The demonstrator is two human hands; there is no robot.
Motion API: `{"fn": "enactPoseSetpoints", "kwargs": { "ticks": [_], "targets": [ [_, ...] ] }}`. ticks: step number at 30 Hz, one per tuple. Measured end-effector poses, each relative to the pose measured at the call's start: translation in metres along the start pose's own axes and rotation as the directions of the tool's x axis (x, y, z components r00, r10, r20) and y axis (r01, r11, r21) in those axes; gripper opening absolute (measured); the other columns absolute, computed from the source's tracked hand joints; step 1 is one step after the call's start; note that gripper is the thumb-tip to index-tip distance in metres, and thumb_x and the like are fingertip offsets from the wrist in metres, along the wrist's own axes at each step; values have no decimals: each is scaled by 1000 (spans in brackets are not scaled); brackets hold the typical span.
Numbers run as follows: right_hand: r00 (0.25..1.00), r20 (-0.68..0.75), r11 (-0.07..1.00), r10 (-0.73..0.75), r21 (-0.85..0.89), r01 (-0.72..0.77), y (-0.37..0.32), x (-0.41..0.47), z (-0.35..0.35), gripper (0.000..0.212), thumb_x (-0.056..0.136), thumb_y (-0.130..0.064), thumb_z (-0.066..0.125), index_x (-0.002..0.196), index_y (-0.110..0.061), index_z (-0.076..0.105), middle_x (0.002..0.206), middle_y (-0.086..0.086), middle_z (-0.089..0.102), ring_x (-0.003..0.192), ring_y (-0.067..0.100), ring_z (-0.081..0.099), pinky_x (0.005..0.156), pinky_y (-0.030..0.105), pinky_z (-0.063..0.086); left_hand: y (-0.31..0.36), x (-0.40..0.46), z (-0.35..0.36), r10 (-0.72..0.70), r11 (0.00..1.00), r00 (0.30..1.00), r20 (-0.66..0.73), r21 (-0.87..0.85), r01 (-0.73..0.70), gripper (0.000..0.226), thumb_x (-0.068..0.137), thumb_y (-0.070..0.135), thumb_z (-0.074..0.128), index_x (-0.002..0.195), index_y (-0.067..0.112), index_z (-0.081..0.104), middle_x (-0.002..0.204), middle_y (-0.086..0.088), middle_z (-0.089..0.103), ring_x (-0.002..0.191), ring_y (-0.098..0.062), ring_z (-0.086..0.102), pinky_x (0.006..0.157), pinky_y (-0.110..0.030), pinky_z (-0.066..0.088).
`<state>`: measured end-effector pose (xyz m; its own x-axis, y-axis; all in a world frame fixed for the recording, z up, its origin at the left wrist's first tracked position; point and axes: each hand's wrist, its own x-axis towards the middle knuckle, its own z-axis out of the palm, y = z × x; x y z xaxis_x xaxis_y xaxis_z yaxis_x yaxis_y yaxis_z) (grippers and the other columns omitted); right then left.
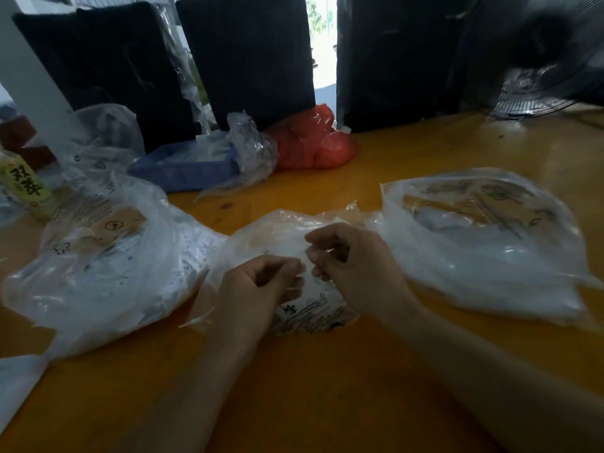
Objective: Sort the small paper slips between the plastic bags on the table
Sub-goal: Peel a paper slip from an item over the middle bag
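Tabletop (327, 387) — bag (277, 237) under both hands (307, 273)

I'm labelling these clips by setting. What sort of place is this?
Probably a small workshop or packing bench, not a home: an orange wooden table strewn with printed clear plastic bags, a blue tray, a standing fan and dark stacked bundles behind.

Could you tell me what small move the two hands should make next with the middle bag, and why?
Probably spread its mouth: the left hand and right hand both pinch the middle bag, and no paper slip is visibly held yet.
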<state>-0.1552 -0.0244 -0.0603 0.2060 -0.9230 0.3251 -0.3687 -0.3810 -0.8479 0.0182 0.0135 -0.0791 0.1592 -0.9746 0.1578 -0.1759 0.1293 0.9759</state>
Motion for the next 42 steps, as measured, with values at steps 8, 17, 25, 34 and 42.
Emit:
{"fn": "enactPoseSetpoints", "kwargs": {
  "ticks": [8,17,25,34,42],
  "targets": [
    [998,-15,992,64,109,-62,6,-2,-3,18,97,-19,69,111,-29,68,93,-13,72,78,2,72,74,24,61,5,-2,1,-41,999,999,6,-12,41,20,75,54,73,89,42,78,93,4,82,83,-15,80,69,-28,62],
    [997,-40,982,66,180,-58,5,-1,-9,15,98,-33,66,113,-34,64,93,-13,72,80,1,71,72,19,58,3,3,1,-145,982,989,-44,-130,138,18,89,27,79,101,14,76,92,-7,82,74,-16,78,53,-18,54],
    [997,19,995,79,52,-80,12,0,-4,17,95,-26,71,110,-31,68,85,-11,71,77,-1,68,74,17,56,-2,5,0,-123,979,991,-48,-172,113,36,77,35,80,102,9,73,95,-7,82,79,-20,78,65,-21,59],
    [998,-53,999,44,27,-43,19,0,9,4,99,-28,64,96,-28,64,85,-11,70,74,-1,68,65,13,54,-18,16,1,-153,984,980,-123,-105,140,18,102,31,67,103,16,76,98,1,82,91,-14,79,83,-33,61],
    [995,-94,990,-29,-140,16,22,6,17,5,99,-23,65,99,-18,64,83,-15,62,80,-12,59,67,5,46,-16,15,5,-39,997,984,-173,54,50,16,107,32,60,103,20,68,98,7,82,88,-9,78,83,-37,63]
  ]
}}
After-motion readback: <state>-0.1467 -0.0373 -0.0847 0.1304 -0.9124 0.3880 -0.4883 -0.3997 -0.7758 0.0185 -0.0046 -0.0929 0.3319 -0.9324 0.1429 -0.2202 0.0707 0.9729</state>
